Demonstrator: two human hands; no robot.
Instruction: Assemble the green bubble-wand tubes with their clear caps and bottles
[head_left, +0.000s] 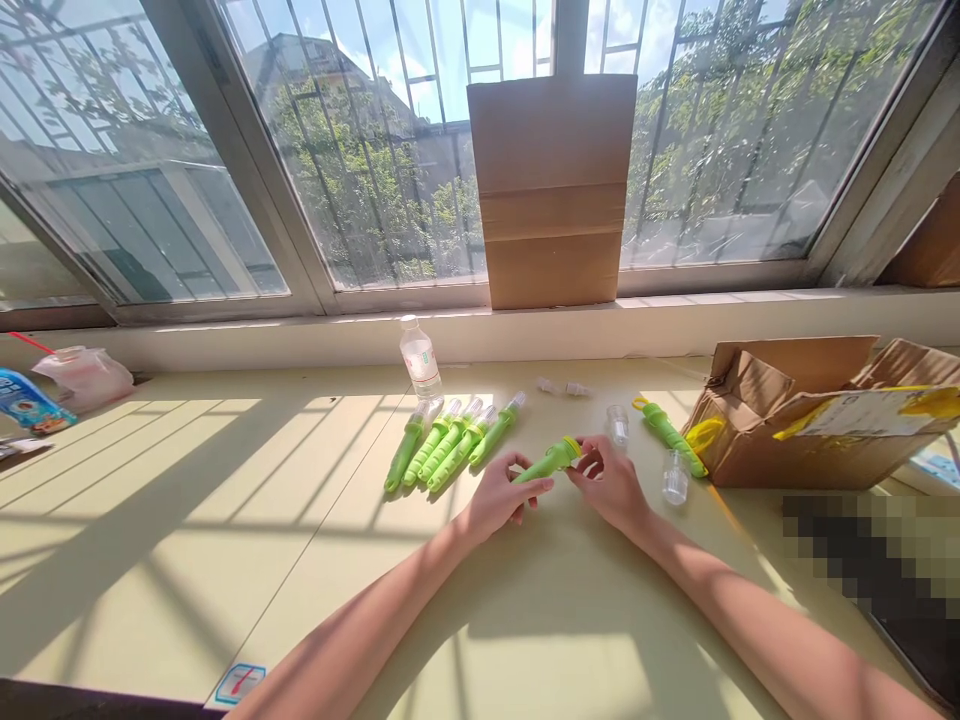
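Note:
My left hand (504,492) is closed round the body of a light-green plastic tube (547,462), its wider end pointing right. At that wider end, by a yellow-green rim, the fingers of my right hand (606,482) are pinched together; they cover part of it. Several similar green tubes (442,450) with clear tips lie side by side to the left of my hands. Right of my right hand stands a clear plastic cup (617,426), with another clear cup (675,480) nearer me. Beyond them lies a green tube with a yellow ring (666,432).
An open cardboard box (825,430) stands at the right, a blurred dark object (885,580) in front of it. A clear bottle (421,362) stands behind the tubes. Small clear pieces (562,387) lie near the sill. A cardboard sheet (555,200) leans against the window.

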